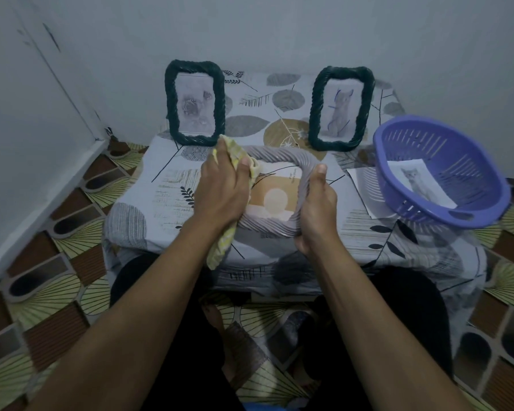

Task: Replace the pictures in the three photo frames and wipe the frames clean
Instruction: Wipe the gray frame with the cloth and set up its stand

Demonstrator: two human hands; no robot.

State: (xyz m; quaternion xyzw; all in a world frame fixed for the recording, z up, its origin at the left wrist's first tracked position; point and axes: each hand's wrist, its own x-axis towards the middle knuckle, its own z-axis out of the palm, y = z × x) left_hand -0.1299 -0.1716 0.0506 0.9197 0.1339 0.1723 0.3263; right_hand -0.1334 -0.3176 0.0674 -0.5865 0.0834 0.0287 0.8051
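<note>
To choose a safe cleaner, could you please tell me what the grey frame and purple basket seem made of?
Grey frame: matte, twisted rope-like ridges; perhaps wound cord or moulded resin. Purple basket: smooth moulded plastic, judging by its slotted walls and handle cutout.

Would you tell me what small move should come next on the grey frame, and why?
Probably slide the yellow cloth along the top edge of the grey frame toward the right: the left hand presses it at the upper-left corner, while the right hand grips the right side, steadying the frame.
</note>
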